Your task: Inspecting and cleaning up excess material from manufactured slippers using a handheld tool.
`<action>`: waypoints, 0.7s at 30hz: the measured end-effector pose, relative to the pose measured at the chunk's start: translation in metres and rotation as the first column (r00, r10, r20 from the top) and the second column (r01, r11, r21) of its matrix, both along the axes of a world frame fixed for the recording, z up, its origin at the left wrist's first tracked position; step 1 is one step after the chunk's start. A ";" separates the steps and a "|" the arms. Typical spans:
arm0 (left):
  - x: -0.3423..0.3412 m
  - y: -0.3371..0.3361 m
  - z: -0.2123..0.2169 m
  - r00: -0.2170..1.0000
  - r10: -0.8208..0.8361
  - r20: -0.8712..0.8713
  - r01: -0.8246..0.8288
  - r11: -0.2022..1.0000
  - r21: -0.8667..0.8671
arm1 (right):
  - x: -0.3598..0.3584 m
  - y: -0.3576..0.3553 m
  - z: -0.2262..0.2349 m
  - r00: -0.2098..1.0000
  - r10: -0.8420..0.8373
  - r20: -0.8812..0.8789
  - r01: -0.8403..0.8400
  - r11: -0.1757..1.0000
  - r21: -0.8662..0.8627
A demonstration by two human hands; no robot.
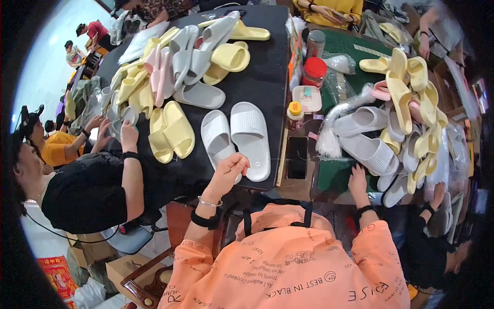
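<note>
A pair of pale grey-white slide sandals [250, 140] lies side by side on the black tabletop in front of me. Over the heel of the left sandal [216, 135] is my left hand [229, 174], its fingers pinched together; what they hold, if anything, cannot be made out. My right hand [358, 181] rests at the near edge of the green mat with its fingers stretched out. Close beyond it are grey slides [373, 154], part of a mixed heap with yellow slides [399, 95]. A yellow pair [172, 132] sits left of the pale pair.
Yellow, pink and grey slides [198, 56] are piled farther back on the black table [267, 62]. Between the tables stand a red-lidded jar [314, 72], a yellow-capped bottle [295, 114] and a dark phone [297, 157]. Clear plastic bags [329, 139] lie nearby. Co-workers sit around.
</note>
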State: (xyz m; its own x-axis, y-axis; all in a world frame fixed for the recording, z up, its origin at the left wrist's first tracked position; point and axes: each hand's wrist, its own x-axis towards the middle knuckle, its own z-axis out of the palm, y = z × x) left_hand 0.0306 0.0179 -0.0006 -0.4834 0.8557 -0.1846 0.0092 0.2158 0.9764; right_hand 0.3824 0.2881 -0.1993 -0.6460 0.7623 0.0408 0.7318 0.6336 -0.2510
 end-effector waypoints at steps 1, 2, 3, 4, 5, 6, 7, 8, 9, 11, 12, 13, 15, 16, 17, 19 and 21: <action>-0.006 -0.005 0.002 1.000 0.007 -0.002 -0.007 1.000 0.002 | -0.002 -0.004 -0.001 0.999 0.009 -0.034 -0.008 0.999 0.035; -0.011 -0.010 0.006 0.998 -0.066 -0.020 0.065 0.997 -0.045 | -0.019 -0.013 0.013 0.983 0.010 -0.184 -0.009 1.000 0.004; -0.016 -0.015 0.010 0.989 -0.140 -0.035 0.136 0.986 -0.095 | -0.039 -0.023 0.025 0.982 0.019 -0.188 -0.018 1.000 0.004; -0.018 -0.017 0.014 0.984 -0.165 -0.068 0.153 0.976 -0.155 | -0.069 -0.038 0.054 0.960 0.014 -0.280 -0.038 0.996 -0.081; -0.022 -0.019 0.015 0.984 -0.166 -0.068 0.154 0.976 -0.155 | -0.099 -0.056 0.084 0.930 -0.002 -0.368 -0.062 0.985 -0.163; -0.026 -0.020 0.015 0.963 -0.245 -0.110 0.223 0.959 -0.176 | -0.129 -0.074 0.110 0.866 0.076 -0.494 -0.198 0.960 -0.198; -0.031 -0.020 0.016 0.934 -0.322 -0.151 0.290 0.936 -0.199 | -0.158 -0.092 0.134 0.776 0.140 -0.615 -0.333 0.919 -0.211; -0.034 -0.019 0.020 0.919 -0.339 -0.202 0.310 0.937 -0.162 | -0.183 -0.111 0.156 0.738 0.205 -0.643 -0.452 0.858 -0.245; -0.039 -0.019 0.023 0.918 -0.340 -0.206 0.311 0.937 -0.162 | -0.204 -0.129 0.173 0.690 0.265 -0.673 -0.564 0.780 -0.271; -0.050 -0.019 0.030 0.879 -0.343 -0.330 0.267 0.930 -0.253 | -0.230 -0.156 0.188 0.787 0.067 -0.613 -0.583 0.404 -0.705; -0.058 -0.021 0.028 0.852 -0.345 -0.394 0.261 0.932 -0.251 | -0.239 -0.162 0.188 0.785 0.065 -0.616 -0.585 0.408 -0.701; -0.064 -0.022 0.027 0.848 -0.348 -0.399 0.264 0.932 -0.250 | -0.248 -0.167 0.184 0.845 -0.001 -0.535 -0.528 0.159 -0.834; -0.076 -0.023 0.024 0.826 -0.333 -0.454 0.207 0.929 -0.305 | -0.261 -0.171 0.174 0.898 -0.045 -0.439 -0.441 -0.102 -0.892; -0.084 -0.025 0.020 0.849 -0.352 -0.394 0.208 0.908 -0.363 | -0.266 -0.172 0.168 0.897 -0.035 -0.441 -0.442 -0.062 -0.895; -0.093 -0.026 0.009 0.848 -0.351 -0.398 0.206 0.909 -0.362 | -0.271 -0.176 0.168 0.897 -0.024 -0.442 -0.443 -0.023 -0.896; -0.116 -0.022 -0.025 0.761 0.000 -0.649 0.013 1.000 0.016 | -0.286 -0.180 0.166 0.928 -0.067 -0.366 -0.368 -0.028 -0.929; -0.148 -0.012 -0.052 0.703 0.161 -0.692 -0.208 0.978 0.016 | -0.302 -0.181 0.141 0.948 -0.189 -0.257 -0.289 -0.167 -0.943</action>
